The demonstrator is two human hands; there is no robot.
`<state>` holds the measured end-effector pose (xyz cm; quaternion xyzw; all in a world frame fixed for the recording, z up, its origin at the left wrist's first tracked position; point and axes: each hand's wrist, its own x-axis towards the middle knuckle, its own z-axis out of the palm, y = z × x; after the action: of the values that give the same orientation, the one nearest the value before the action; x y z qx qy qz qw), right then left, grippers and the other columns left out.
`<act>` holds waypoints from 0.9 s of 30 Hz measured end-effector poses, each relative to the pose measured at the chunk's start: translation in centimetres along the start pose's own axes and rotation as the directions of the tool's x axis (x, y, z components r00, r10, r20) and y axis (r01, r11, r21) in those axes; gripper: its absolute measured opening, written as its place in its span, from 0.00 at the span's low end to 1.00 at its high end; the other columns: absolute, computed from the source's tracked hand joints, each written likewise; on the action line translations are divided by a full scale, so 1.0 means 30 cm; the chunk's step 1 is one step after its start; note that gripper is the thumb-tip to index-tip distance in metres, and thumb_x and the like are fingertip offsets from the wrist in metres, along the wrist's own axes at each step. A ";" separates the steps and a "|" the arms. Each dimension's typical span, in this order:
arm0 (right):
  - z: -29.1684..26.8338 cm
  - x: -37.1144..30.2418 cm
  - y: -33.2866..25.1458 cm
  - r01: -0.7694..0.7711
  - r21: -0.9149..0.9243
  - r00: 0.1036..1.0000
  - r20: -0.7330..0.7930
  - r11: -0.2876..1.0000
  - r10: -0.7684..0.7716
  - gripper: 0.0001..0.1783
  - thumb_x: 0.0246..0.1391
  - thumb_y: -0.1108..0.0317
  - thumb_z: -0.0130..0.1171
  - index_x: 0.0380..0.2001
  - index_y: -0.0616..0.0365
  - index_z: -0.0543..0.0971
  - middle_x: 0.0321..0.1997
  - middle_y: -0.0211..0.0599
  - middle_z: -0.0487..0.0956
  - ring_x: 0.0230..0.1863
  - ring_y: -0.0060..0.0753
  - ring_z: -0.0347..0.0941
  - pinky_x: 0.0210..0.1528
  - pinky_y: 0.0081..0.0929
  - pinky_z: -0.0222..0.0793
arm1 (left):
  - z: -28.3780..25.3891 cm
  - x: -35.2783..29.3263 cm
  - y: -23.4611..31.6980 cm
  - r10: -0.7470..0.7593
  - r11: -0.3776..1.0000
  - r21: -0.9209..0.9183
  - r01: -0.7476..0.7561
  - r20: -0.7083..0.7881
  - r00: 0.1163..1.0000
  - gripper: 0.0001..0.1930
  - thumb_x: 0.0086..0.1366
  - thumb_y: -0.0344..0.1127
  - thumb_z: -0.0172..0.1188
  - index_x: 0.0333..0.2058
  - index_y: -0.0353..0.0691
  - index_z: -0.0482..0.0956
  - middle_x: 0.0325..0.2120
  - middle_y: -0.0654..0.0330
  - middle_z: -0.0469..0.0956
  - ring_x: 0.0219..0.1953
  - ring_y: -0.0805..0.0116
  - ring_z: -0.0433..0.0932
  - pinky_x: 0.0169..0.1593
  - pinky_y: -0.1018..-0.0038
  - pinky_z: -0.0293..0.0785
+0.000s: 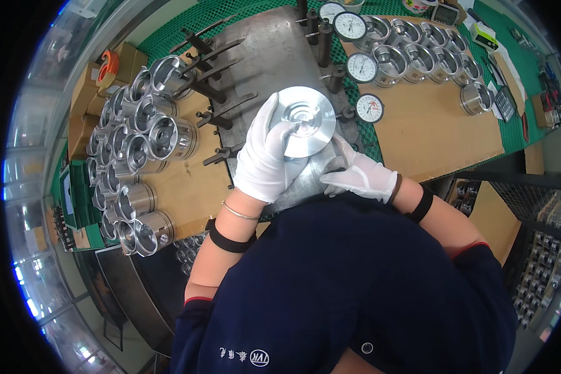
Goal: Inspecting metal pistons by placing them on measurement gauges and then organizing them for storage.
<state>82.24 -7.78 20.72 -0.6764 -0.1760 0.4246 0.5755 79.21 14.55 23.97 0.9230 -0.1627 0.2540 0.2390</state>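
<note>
A shiny aluminium piston [321, 128] is held over the metal plate, its round crown with a stepped bowl facing up at me. My left hand [265, 156], in a white glove, grips it from the left, with the thumb over the crown and the fingers along the rim. From the lower right, my gloved right hand [364, 174] closes on the piston's lower side. Some right fingertips are hidden behind the piston. Beneath lies a grey metal plate [255, 37] with dark clamp-like posts [215, 118] on its left.
Many pistons [171, 137] crowd the cardboard at left. More pistons [389, 62] stand in rows at right, with one piston [477, 98] apart. Round dial gauges [361, 67] line the plate's right side. A calculator [503, 103] lies far right; orange tape [108, 68] sits at left.
</note>
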 end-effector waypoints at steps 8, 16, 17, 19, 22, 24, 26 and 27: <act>-0.004 -0.002 -0.014 -0.072 0.062 0.997 0.024 0.996 0.070 0.56 0.59 0.68 0.61 0.73 0.52 0.30 0.53 0.57 0.75 0.40 0.42 0.82 0.43 0.34 0.81 | 0.005 0.013 -0.004 -0.026 0.999 -0.025 0.027 0.028 0.999 0.35 0.39 0.30 0.76 0.47 0.46 0.66 0.62 0.41 0.63 0.54 0.38 0.73 0.51 0.57 0.78; 0.001 0.006 -0.049 -0.089 0.036 0.996 0.014 0.995 0.088 0.55 0.60 0.67 0.60 0.73 0.51 0.30 0.49 0.54 0.77 0.38 0.40 0.82 0.41 0.33 0.82 | 0.010 0.006 -0.013 -0.015 0.999 -0.038 0.015 -0.001 1.000 0.37 0.39 0.30 0.76 0.48 0.47 0.65 0.62 0.38 0.62 0.57 0.36 0.71 0.54 0.56 0.77; 0.003 0.005 -0.055 -0.098 0.035 0.995 0.009 0.995 0.097 0.55 0.60 0.66 0.60 0.73 0.51 0.30 0.49 0.53 0.77 0.38 0.40 0.83 0.40 0.33 0.82 | 0.007 0.006 -0.011 -0.020 0.999 -0.031 0.021 0.006 1.000 0.38 0.38 0.30 0.77 0.48 0.47 0.64 0.62 0.38 0.61 0.57 0.36 0.70 0.54 0.56 0.76; 0.002 0.006 -0.047 -0.109 0.035 0.994 0.001 0.993 0.109 0.55 0.60 0.66 0.61 0.73 0.51 0.30 0.49 0.53 0.78 0.38 0.40 0.83 0.40 0.33 0.82 | 0.014 0.005 -0.012 -0.019 0.999 -0.031 0.019 0.000 1.000 0.38 0.38 0.30 0.77 0.48 0.47 0.64 0.62 0.38 0.61 0.57 0.36 0.70 0.54 0.56 0.76; -0.001 0.008 -0.019 -0.080 0.036 0.997 -0.002 0.996 0.081 0.55 0.60 0.67 0.61 0.73 0.51 0.30 0.47 0.53 0.78 0.37 0.39 0.83 0.39 0.32 0.82 | 0.015 0.007 -0.001 -0.008 1.000 -0.017 0.007 -0.013 1.000 0.38 0.38 0.29 0.76 0.48 0.47 0.65 0.62 0.38 0.61 0.58 0.36 0.70 0.54 0.56 0.76; 0.000 0.003 -0.025 -0.147 0.063 0.989 -0.009 0.987 0.148 0.55 0.59 0.68 0.61 0.73 0.51 0.30 0.45 0.53 0.79 0.35 0.38 0.83 0.38 0.33 0.82 | 0.015 0.011 0.014 0.008 1.000 -0.016 -0.008 -0.020 1.000 0.38 0.38 0.29 0.76 0.48 0.47 0.65 0.62 0.38 0.61 0.58 0.36 0.70 0.54 0.56 0.76; -0.006 0.011 0.007 -0.096 0.023 0.995 -0.011 0.995 0.096 0.57 0.58 0.68 0.61 0.73 0.50 0.29 0.44 0.53 0.79 0.34 0.39 0.83 0.37 0.33 0.82 | 0.013 0.014 0.028 -0.019 0.999 -0.030 0.018 -0.010 1.000 0.36 0.38 0.27 0.74 0.48 0.46 0.65 0.62 0.39 0.62 0.58 0.36 0.69 0.55 0.55 0.76; -0.013 0.009 0.017 -0.048 -0.023 0.999 -0.009 0.999 0.047 0.58 0.58 0.68 0.62 0.73 0.49 0.28 0.42 0.53 0.80 0.33 0.39 0.83 0.36 0.33 0.82 | 0.014 0.013 0.025 -0.040 0.998 -0.051 0.041 0.013 0.999 0.34 0.39 0.25 0.72 0.48 0.46 0.66 0.62 0.41 0.62 0.59 0.38 0.69 0.57 0.57 0.74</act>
<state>82.59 -7.97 20.14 -0.6886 -0.1625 0.4334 0.5582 79.37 13.64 24.14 0.9211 -0.1518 0.2393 0.2669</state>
